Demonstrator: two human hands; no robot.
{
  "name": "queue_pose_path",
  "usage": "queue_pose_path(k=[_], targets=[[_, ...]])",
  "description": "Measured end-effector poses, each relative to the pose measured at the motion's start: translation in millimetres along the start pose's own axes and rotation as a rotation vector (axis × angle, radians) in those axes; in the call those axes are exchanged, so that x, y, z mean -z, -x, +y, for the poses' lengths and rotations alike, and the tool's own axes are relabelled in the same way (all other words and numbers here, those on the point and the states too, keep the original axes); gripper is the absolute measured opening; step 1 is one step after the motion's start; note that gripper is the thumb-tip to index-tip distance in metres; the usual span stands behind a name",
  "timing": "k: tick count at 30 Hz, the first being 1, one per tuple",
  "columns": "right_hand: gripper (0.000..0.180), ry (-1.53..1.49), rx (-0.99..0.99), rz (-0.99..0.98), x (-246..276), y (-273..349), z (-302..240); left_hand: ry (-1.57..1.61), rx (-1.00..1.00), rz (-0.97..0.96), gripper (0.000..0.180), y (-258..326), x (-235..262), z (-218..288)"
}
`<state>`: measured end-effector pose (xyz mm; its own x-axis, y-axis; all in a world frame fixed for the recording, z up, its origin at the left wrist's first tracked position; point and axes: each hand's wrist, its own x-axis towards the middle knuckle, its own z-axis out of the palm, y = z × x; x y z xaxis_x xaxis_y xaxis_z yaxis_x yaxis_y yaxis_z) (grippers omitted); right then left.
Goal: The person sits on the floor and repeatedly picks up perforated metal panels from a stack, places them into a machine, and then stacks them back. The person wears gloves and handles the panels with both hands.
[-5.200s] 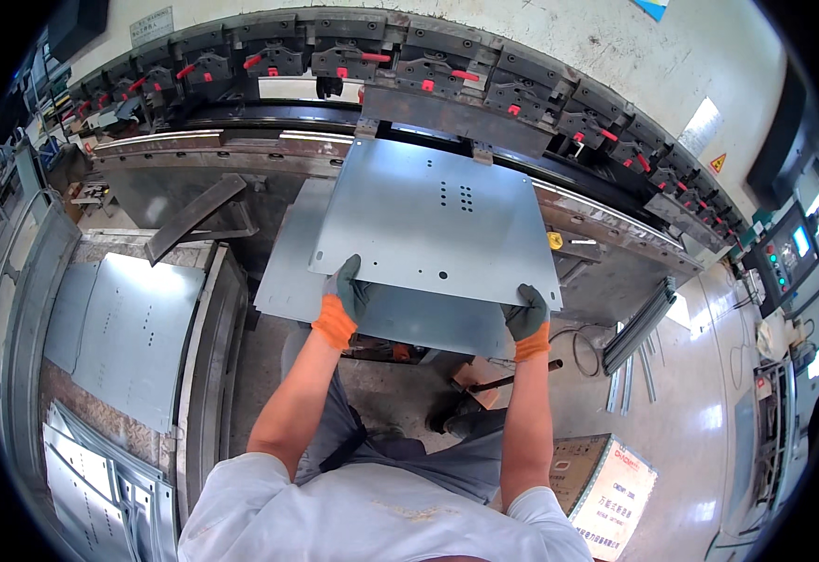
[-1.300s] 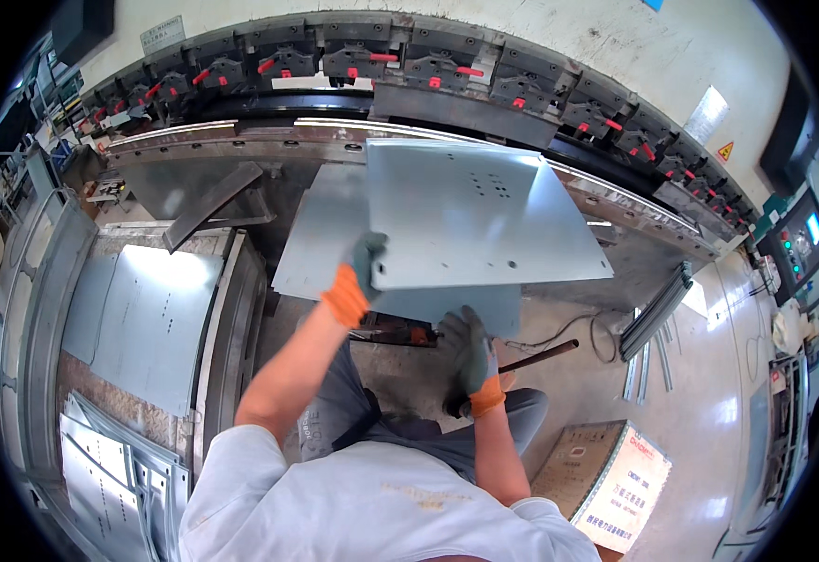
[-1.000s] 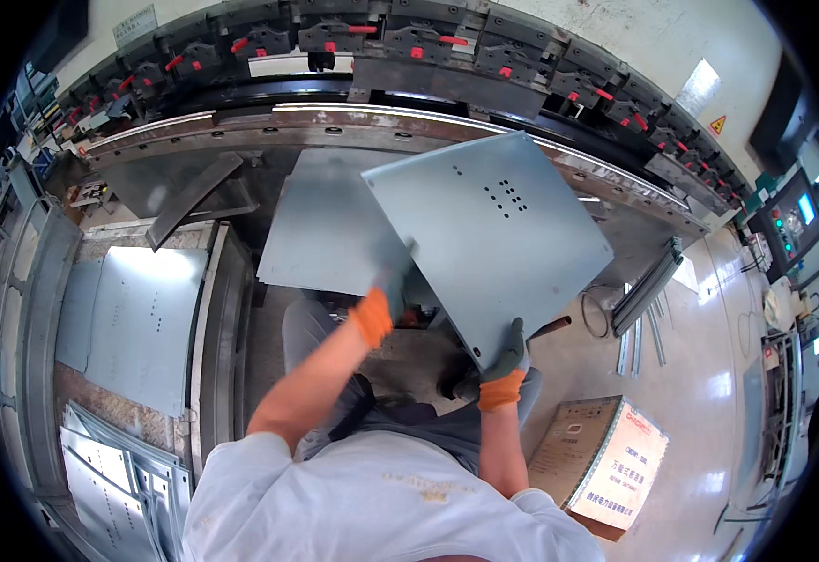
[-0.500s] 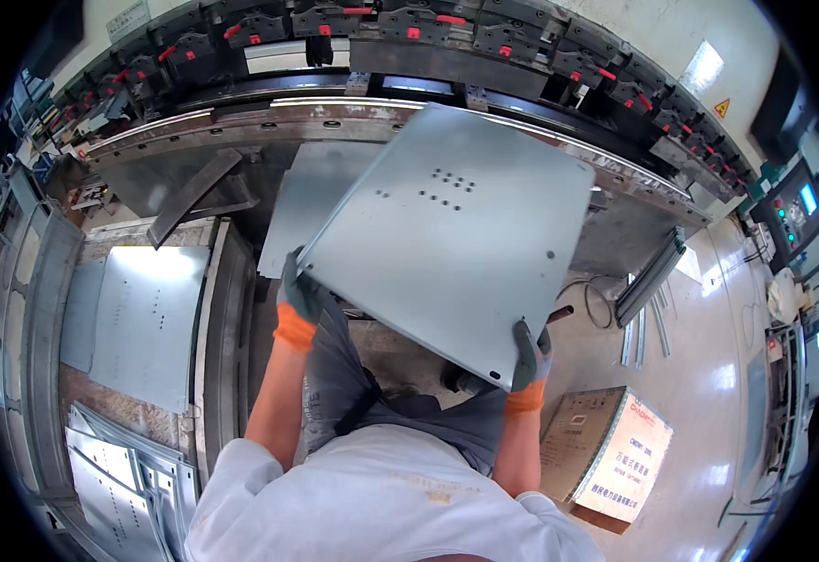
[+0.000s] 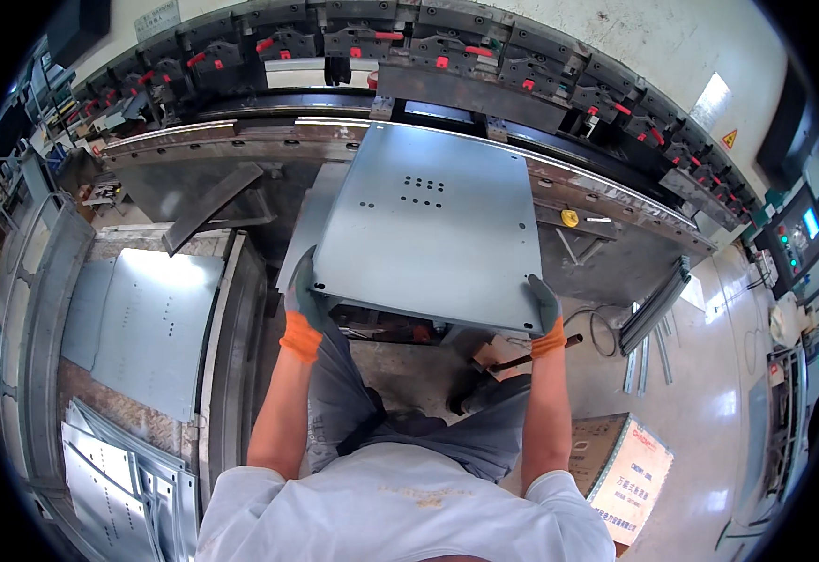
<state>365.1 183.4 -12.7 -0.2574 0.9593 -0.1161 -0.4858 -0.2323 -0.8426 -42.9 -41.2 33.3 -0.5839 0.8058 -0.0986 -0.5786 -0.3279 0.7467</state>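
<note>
A grey sheet metal panel with several small punched holes is held out in front of me. My left hand, in a grey glove with an orange cuff, is closed on its near left corner, the thumb lying on top. At the near right corner my right hand, gloved the same way, grips the edge. The fingers under the panel are hidden. The panel's far edge meets the front of the press brake bed, though whether it rests there I cannot tell.
Above the bed runs the press brake's tool row with red levers. Flat panels lie on a bench at left, with bent panels nearer. A carton stands at lower right, and a yellow tape measure sits right of the panel.
The panel has turned and moved left, squaring up with the bed. My right hand has shifted forward and slightly right, keeping its grip; the left stays near the same corner.
</note>
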Motion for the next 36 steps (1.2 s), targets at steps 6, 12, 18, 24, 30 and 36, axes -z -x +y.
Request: queue_pose_path(k=[6, 12, 18, 24, 30, 36], targets=[[0.021, 0.069, -0.095, -0.065, -25.1, -10.4, -35.1, -0.057, -0.012, 0.016, 0.05, -14.2, -2.9, -9.0], [0.027, 0.045, -0.159, -0.073, -11.5, -31.4, -42.2, -0.014, -0.045, 0.094, 0.047, -18.8, -20.0, -26.1], [0.027, 0.097, -0.142, -0.073, 0.5, -40.7, -36.8, -0.059, -0.058, 0.063, 0.048, -18.4, -19.0, -29.1], [0.028, 0.106, -0.135, -0.04, 22.2, -52.6, -32.6, -0.065, -0.058, 0.116, 0.045, -24.6, -23.2, -31.6], [0.027, 0.103, -0.152, -0.047, -9.5, -41.3, -38.2, -0.01, -0.086, 0.119, 0.043, -20.5, -20.0, -28.5], [0.028, 0.107, -0.165, -0.04, -12.6, -37.8, -43.5, 0.022, -0.096, 0.12, 0.045, -24.2, -18.3, -31.6]])
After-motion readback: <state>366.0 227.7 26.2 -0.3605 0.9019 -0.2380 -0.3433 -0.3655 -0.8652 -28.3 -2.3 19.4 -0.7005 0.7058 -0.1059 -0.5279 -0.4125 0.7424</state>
